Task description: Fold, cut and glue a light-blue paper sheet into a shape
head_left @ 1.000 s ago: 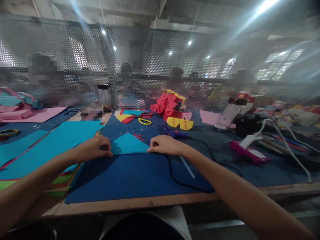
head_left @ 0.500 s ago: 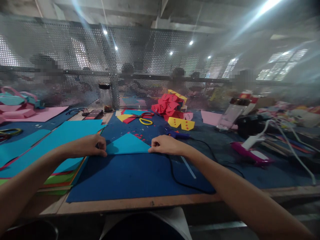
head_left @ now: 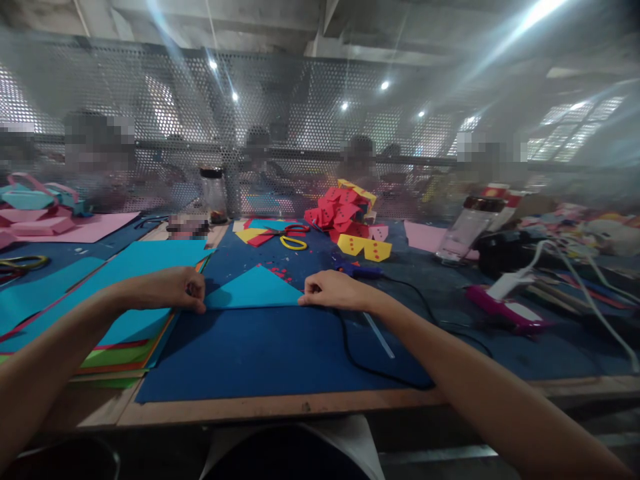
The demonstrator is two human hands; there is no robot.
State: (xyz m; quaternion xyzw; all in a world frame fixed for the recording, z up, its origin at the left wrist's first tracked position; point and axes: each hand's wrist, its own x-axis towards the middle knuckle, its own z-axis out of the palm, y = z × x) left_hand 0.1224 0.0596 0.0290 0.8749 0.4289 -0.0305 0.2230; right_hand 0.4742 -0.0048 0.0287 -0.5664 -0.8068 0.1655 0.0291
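A blue sheet of paper [head_left: 257, 290], folded into a triangle, lies on the dark blue mat with its long folded edge toward me. My left hand [head_left: 183, 289] is closed at its left corner, the fingertips pressed together on the paper. At the right corner my right hand [head_left: 327, 290] pinches the paper between thumb and curled fingers. Both corner tips are hidden by my fingers. Just behind the triangle are small red scraps [head_left: 281, 273]. Beside my left hand lies a stack of coloured paper sheets [head_left: 145, 267], blue on top.
Yellow-and-red-handled scissors [head_left: 293, 243] lie behind the triangle. Beyond my right hand is a blue glue gun [head_left: 357, 269] with its black cord. Red and yellow folded pieces [head_left: 345, 207] form a pile at the back. A glass bottle [head_left: 467, 230] leans at right, near a magenta-and-white device [head_left: 507, 310].
My left hand has slid a little to the left along the folded edge. My right hand stays at the right corner. The view has shifted slightly.
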